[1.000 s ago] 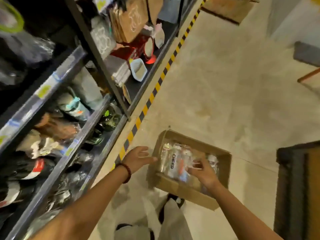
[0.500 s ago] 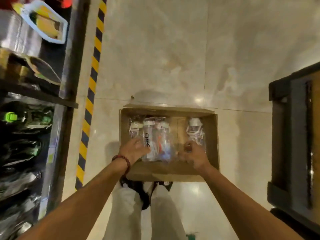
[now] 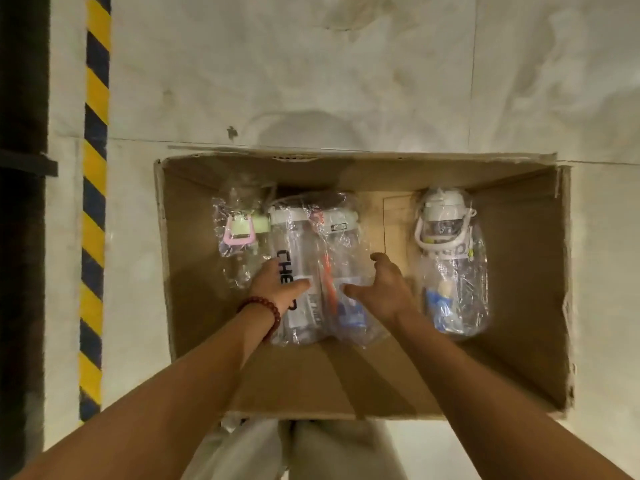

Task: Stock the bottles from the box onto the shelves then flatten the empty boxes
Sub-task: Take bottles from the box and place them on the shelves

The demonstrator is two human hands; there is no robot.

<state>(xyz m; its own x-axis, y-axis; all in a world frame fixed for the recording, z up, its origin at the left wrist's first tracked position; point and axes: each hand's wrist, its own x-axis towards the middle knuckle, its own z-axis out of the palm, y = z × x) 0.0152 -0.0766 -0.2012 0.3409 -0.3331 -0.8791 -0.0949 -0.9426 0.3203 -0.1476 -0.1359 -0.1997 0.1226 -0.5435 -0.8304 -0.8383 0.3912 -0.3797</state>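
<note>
An open cardboard box (image 3: 519, 289) sits on the floor between my feet. Several clear bottles in plastic wrap lie inside it. My left hand (image 3: 277, 285), with a red bead bracelet on its wrist, grips a bottle with black lettering (image 3: 294, 233), the thumb across its front. My right hand (image 3: 384, 289) curls round the right side of the neighbouring bottle with an orange straw (image 3: 341, 251). A small bottle with a pink handle (image 3: 239, 233) lies at the left. At the right, apart from the others, lies a bottle with a white lid and strap (image 3: 450, 265).
A yellow-and-black hazard stripe (image 3: 95, 202) runs along the pale tiled floor left of the box. Beyond it is the dark base of the shelving (image 3: 20, 220). My legs in pale trousers (image 3: 311, 452) stand at the box's near edge.
The view has swung from the shelves down onto the box. Both hands have moved deeper inside and closed round the two middle bottles.
</note>
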